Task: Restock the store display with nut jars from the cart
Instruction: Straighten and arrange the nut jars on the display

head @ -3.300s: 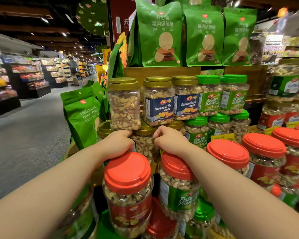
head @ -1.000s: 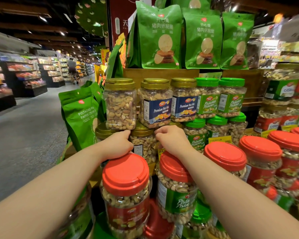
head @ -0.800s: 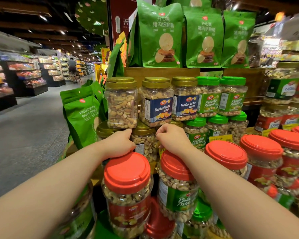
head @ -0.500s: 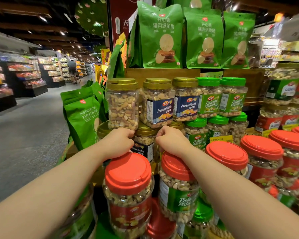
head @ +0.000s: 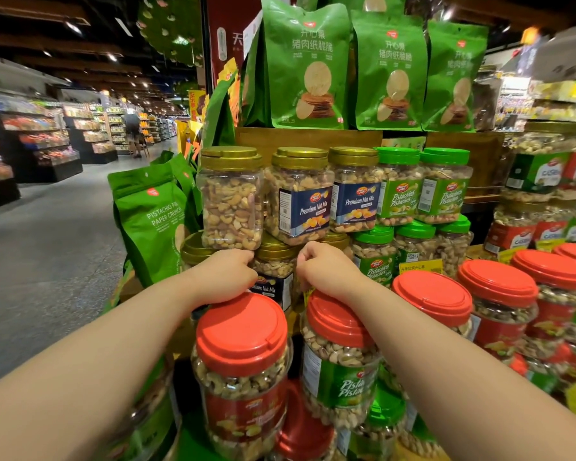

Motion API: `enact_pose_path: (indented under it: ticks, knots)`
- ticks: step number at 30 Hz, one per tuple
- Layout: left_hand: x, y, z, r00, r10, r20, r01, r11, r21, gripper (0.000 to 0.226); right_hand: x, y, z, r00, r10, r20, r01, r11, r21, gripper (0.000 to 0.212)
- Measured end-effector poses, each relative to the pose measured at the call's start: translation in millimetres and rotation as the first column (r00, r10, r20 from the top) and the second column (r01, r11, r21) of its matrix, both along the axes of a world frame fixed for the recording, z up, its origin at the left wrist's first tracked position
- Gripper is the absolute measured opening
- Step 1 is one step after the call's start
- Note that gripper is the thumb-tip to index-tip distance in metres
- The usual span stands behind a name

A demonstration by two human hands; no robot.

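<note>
Just below both hands: two red-lidded jars, one [head: 243, 354] under left hand [head: 225, 276], one [head: 338, 347] under right hand [head: 326, 269]. Between hands: gold-lidded jar [head: 275, 271], Premium Nut Mix label; both hands curled around its sides, gripping. Beyond hands, upper row: three gold-lidded jars [head: 300, 194], two green-lidded jars [head: 399, 188]. Farther up: three green snack bags [head: 308, 64].

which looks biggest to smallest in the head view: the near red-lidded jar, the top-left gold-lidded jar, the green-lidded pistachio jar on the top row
1. Red-lidded clear plastic nut jar, though it stands closest to the camera.
2. Gold-lidded clear jar of mixed nuts.
3. Green-lidded pistachio jar.
True sizes may well match.
</note>
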State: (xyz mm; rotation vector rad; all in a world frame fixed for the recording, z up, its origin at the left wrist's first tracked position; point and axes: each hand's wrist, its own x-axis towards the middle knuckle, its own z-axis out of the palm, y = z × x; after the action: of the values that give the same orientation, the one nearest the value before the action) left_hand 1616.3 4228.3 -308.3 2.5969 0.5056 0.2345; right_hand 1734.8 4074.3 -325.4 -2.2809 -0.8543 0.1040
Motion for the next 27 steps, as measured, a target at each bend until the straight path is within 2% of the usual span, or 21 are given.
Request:
enact_pose_path:
  ticks: [5, 8, 11, 17, 20, 24, 27]
  knots:
    - [-6, 5, 2, 0.999, -0.006, 0.040, 0.004, 0.999, 0.036, 0.037, -2, 3, 4, 0.998, 0.050, -0.032, -0.052, 0.994, -0.095, 0.013]
    - [-7, 8, 3, 0.999, -0.021, 0.028, 0.019, 0.996, 0.083, 0.040, 5, 6, -1, 1.000, -0.018, 0.000, 0.018, 1.000, -0.004, 0.014]
    - [-7, 8, 6, 0.999, -0.029, 0.040, 0.025, 0.994, 0.104, 0.042, 9, 4, -3, 0.999, -0.039, -0.030, 0.040, 0.997, 0.064, 0.017]
    - [-3, 12, 6, 0.996, 0.011, 0.087, -0.013, 1.000, 0.021, 0.030, 0, 3, 2, 0.999, 0.040, -0.025, -0.043, 0.994, -0.102, 0.013]
    - [-3, 13, 6, 0.995, 0.016, 0.101, -0.013, 0.999, -0.031, 0.026, -3, 5, 6, 0.996, 0.070, -0.054, -0.079, 0.980, -0.180, 0.018]
    - [-4, 13, 6, 0.992, 0.038, 0.119, -0.030, 0.997, -0.070, 0.028, 1, 6, 1, 0.998, 0.047, -0.049, -0.051, 0.997, -0.065, 0.012]
    - [-5, 11, 6, 0.991, 0.061, 0.121, -0.041, 0.986, -0.161, 0.027, 1, 4, 0, 0.999, 0.023, -0.022, -0.023, 1.000, -0.001, 0.014]
